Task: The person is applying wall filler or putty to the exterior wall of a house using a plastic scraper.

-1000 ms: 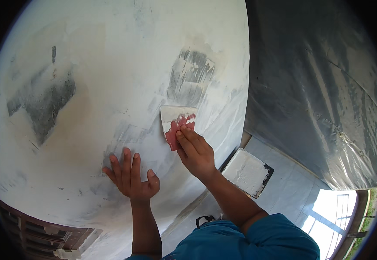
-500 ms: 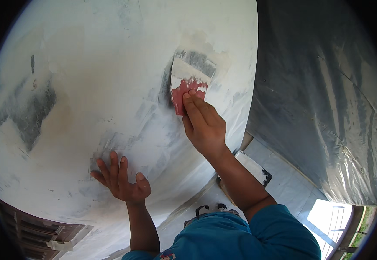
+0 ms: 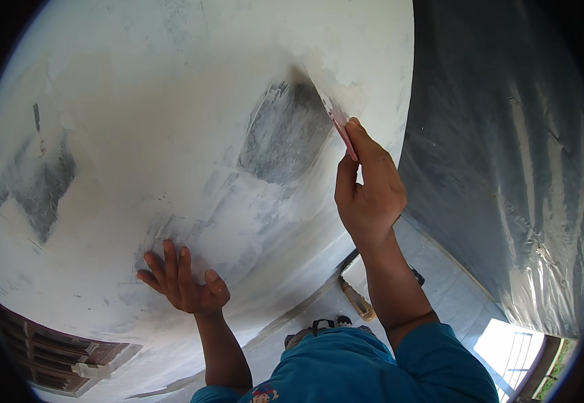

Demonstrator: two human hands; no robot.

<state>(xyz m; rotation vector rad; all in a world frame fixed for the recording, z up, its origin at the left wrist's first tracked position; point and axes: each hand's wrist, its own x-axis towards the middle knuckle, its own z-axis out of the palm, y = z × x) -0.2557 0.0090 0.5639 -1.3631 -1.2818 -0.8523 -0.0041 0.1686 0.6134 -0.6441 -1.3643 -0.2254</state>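
My right hand [image 3: 374,198] grips a putty knife [image 3: 340,124] with a worn pinkish-red handle, seen almost edge-on. Its blade tip meets the whitish wall [image 3: 164,121] at the upper right rim of a dark grey bare patch [image 3: 284,138]. Pale filler surrounds this patch. Lower down and to the left, my left hand [image 3: 188,285] lies with fingers spread against the wall and holds nothing. Another dark patch [image 3: 47,181] shows on the wall at the far left.
Grey plastic sheeting [image 3: 487,168] hangs along the right side. Below my right forearm, a white tray-like thing [image 3: 356,274] sits on the tiled floor [image 3: 463,295], partly hidden. A brown slatted wooden panel [image 3: 43,349] is at the lower left.
My right hand has moved right and turned the putty knife from face-on to edge-on, uncovering the dark patch. My left hand stays on the wall; the view has shifted slightly.
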